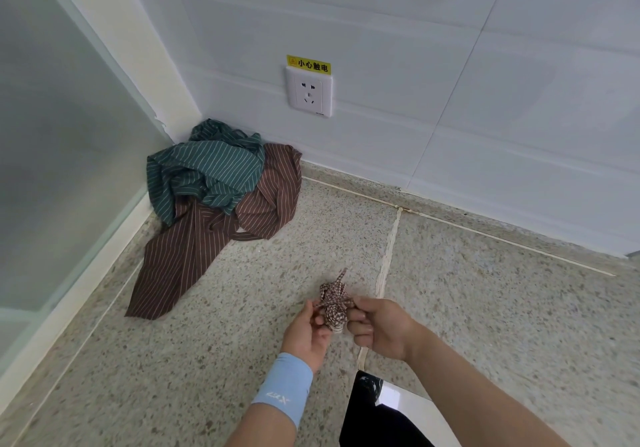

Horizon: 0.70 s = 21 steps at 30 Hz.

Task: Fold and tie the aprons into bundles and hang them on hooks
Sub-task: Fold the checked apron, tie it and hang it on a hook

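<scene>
A small checkered red-and-white apron bundle (333, 303) is held just above the speckled stone counter (242, 308), wound with its own ties. My left hand (308, 329) pinches it from the left, and my right hand (377, 329) grips its right side. A loose tie end sticks up from the top of the bundle. In the far corner lies a crumpled green striped apron (204, 169) on top of a spread brown striped apron (194, 245). No hooks are in view.
A white wall socket (309, 91) with a yellow warning label sits on the tiled wall behind. A frosted glass panel (52, 135) bounds the counter on the left. The counter's front edge and a dark trouser leg (377, 422) show at the bottom.
</scene>
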### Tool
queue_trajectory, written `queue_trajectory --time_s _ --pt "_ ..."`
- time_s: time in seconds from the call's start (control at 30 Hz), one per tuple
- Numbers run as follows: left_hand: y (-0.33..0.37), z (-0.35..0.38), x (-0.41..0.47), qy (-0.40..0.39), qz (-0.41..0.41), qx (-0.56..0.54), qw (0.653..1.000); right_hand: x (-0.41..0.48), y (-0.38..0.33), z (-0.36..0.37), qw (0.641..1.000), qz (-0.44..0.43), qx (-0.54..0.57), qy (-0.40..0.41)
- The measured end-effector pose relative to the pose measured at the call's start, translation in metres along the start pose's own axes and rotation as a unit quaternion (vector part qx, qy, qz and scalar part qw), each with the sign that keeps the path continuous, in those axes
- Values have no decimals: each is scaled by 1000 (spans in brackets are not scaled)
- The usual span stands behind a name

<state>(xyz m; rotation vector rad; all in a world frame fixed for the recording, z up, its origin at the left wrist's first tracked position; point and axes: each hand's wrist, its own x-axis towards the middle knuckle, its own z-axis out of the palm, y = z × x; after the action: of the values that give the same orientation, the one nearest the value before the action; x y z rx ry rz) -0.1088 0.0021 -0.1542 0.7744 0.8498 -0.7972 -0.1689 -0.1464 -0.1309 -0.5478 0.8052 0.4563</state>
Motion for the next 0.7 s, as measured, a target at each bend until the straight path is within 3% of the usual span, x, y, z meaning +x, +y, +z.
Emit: queue_trajectory --time_s 0.2,0.4,0.57,0.7 --pt "-6 7 -1 -33 -36 -65 997 3 3 -2 999 -10 35 34" --pt "-1 -1 0 -57 -102 -24 993 -4 -10 0 992 2 -120 39" --pt "-2 11 7 -41 -76 -41 995 9 6 5 993 2 79 85" --pt "-3 12 4 -18 -50 -70 996 19 12 10 985 6 136 109"
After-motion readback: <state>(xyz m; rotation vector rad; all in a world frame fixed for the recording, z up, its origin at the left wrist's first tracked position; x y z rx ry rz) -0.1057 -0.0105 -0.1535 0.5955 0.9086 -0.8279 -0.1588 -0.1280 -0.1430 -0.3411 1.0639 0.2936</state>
